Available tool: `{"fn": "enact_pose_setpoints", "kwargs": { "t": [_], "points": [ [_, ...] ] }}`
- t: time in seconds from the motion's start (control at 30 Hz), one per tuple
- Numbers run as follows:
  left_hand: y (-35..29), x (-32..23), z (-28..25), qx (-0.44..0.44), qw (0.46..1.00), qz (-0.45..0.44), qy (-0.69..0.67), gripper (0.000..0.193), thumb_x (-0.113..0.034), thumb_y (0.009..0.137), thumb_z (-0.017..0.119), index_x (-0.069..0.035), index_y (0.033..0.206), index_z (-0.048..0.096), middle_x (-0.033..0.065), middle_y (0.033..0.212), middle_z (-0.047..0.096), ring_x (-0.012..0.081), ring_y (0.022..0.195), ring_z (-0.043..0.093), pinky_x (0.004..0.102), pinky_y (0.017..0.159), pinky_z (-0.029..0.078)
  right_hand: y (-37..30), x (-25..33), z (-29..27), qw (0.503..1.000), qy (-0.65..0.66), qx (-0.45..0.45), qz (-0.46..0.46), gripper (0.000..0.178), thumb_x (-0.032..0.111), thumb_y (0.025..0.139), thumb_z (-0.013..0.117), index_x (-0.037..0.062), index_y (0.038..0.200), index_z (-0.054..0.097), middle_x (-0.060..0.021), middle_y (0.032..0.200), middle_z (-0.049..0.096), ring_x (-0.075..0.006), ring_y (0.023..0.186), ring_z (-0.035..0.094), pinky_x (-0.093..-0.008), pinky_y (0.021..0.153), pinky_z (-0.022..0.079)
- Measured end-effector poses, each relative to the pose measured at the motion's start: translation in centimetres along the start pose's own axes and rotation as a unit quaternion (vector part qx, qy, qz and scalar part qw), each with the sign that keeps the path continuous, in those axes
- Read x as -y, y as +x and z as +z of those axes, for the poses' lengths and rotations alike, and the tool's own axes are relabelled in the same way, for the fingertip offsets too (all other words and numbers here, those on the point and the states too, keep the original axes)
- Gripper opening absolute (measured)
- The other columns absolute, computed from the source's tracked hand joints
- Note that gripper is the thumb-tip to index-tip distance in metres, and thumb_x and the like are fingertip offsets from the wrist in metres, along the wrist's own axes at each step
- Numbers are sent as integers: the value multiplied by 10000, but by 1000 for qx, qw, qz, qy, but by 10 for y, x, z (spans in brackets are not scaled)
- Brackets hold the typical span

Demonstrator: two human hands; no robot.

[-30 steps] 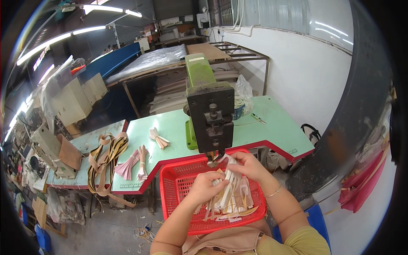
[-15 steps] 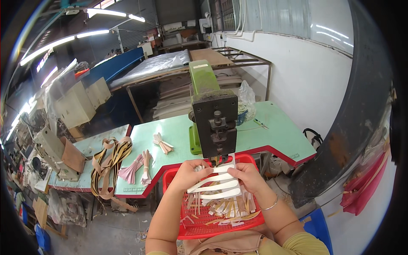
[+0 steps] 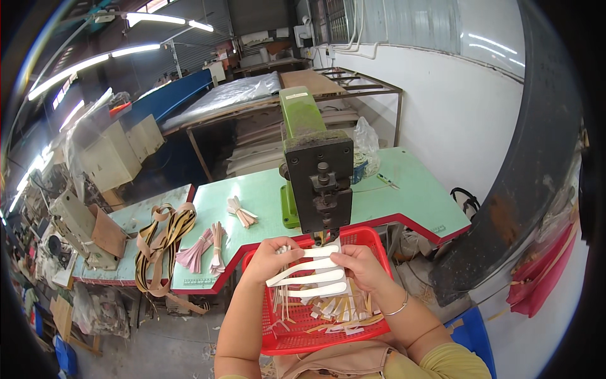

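A row of curved white strips [image 3: 312, 278], joined along a pale backing band at their right ends, lies between my hands. My left hand [image 3: 273, 256] pinches the far strip near its left end; thin pale cords hang below that hand. At the strips' right ends, my right hand [image 3: 361, 264] is closed with thumb and fingers on the band. Just beyond my fingers stands the black head [image 3: 319, 183] of a green sewing machine [image 3: 303, 114], its lower tip close to the far strip. Whether the tip touches the work I cannot tell.
Under my hands sits a red plastic basket [image 3: 278, 344] with many loose strip pieces inside. On the green tabletop [image 3: 252, 183] lie a white bundle [image 3: 241, 212], a pink bundle [image 3: 196, 251], striped straps [image 3: 158, 246] and small snips [image 3: 387, 181]. A dark curved column [image 3: 486, 234] rises at right.
Both hands and the white strips have shifted a little to the left under the machine head. The grip of each hand looks the same.
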State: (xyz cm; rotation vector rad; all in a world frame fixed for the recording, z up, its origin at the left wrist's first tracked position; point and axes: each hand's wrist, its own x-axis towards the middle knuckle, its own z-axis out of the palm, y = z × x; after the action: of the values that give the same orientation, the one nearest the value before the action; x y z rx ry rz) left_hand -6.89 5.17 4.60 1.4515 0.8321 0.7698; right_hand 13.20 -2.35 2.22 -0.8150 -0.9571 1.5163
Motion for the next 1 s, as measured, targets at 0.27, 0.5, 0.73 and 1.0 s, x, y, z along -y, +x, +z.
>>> {"fn": "enact_pose_setpoints", "kwargs": {
  "t": [0.27, 0.5, 0.73, 1.0],
  "points": [
    [-8, 3, -10, -9, 999, 1, -31, 99, -107, 723, 635, -19, 742, 595, 8, 625, 566, 61, 535, 499, 190, 497, 397, 6, -5, 10, 1000, 5, 15, -4, 208, 131, 812, 564, -39, 930, 584, -58, 831, 607, -91, 703, 571, -217, 631, 466],
    [-20, 15, -7, -44, 997, 16, -65, 89, -105, 738, 633, -30, 738, 586, -1, 633, 567, 57, 536, 501, 189, 495, 401, 11, -10, 8, 999, -37, 4, -17, 179, 140, 799, 582, -33, 833, 607, -52, 754, 608, -76, 658, 556, -200, 592, 443],
    [-35, 41, 8, -79, 984, 30, -155, 61, -81, 757, 611, -34, 745, 575, 15, 632, 575, 63, 534, 522, 193, 485, 421, 11, -1, 9, 996, -88, -10, -9, 166, 139, 773, 612, -25, 796, 613, -43, 686, 601, -77, 581, 550, -206, 521, 439],
    [-47, 57, 37, -94, 978, 24, -182, 77, -101, 764, 619, -35, 762, 580, 12, 648, 578, 68, 578, 527, 199, 545, 421, 20, 28, -4, 974, -217, 35, 43, 176, 176, 746, 638, 0, 750, 633, -20, 637, 597, -60, 550, 541, -195, 504, 421]
  ]
}}
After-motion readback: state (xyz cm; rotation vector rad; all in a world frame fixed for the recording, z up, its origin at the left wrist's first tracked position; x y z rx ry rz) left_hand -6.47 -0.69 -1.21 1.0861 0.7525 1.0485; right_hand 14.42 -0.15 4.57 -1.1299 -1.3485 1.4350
